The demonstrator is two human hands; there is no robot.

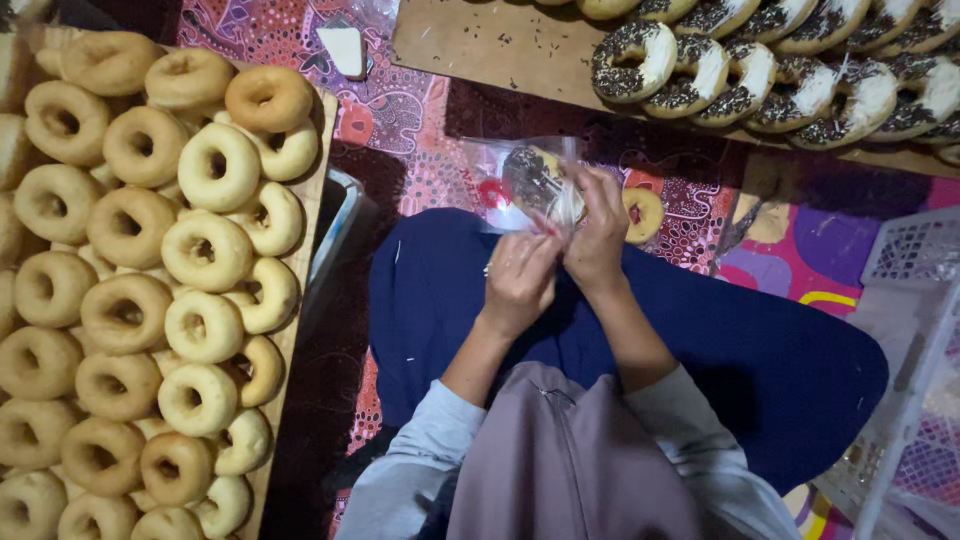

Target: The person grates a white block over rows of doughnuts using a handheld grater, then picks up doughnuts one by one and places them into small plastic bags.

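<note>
While the left hand (517, 275) pinches the lower edge of a clear bag (525, 185), the right hand (598, 240) closes its fingers on the bag's side, so both grips are narrow and holding plastic. Inside the bag sits a sprinkled donut (537, 180), held above the lap, between the knees and the patterned cloth (400, 110). As I judge it, the thin film could slip from the fingertips or crumple against the topping, smearing sprinkles on the plastic; a hard squeeze might also dent the donut. One loose donut (643, 213) lies on the cloth just beside the right hand and could be knocked by a wrist. To the left, a tray (322, 130) is piled with plain donuts (205, 250), well apart from the hands. Ahead, a board (480, 45) carries a row of sprinkled ones (760, 80). A white basket (915, 250) stands at the right, near the knee, crowding that side.
</note>
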